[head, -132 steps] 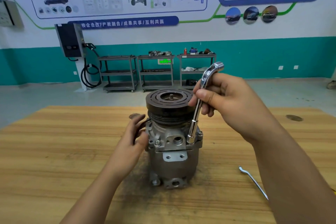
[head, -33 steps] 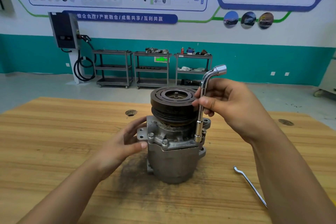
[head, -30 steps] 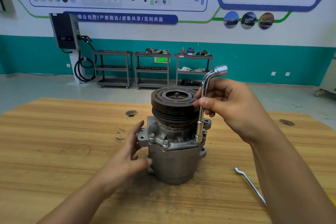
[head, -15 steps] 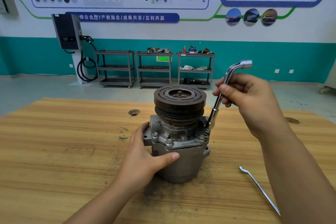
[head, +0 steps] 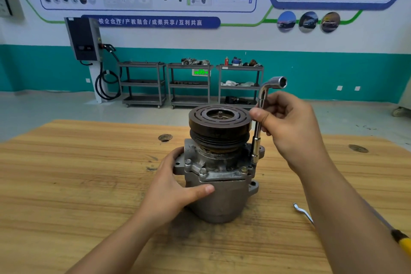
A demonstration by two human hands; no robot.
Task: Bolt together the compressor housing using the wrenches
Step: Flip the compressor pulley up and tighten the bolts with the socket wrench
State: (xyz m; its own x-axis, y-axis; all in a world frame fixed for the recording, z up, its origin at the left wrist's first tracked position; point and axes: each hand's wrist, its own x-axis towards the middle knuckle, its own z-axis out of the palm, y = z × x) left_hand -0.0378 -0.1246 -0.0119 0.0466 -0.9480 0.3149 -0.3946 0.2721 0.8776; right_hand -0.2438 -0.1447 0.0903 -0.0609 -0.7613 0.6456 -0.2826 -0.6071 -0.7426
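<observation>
A grey metal compressor housing stands upright on the wooden table, with a dark grooved pulley on top. My left hand wraps around the housing's left side, thumb across its front. My right hand grips the shaft of a chrome L-shaped socket wrench. The wrench stands almost upright, its lower socket down at the right rear of the flange. Bolt heads show along the flange's front.
A thin bent metal tool lies on the table to the right of the housing, partly behind my right forearm. A yellow-handled tool pokes in at the right edge. Shelving carts stand far back by the wall.
The housing has been turned under my left hand, which now wraps it lower with the thumb in front. The wrench has swung upright and come down on the right rear of the flange.
</observation>
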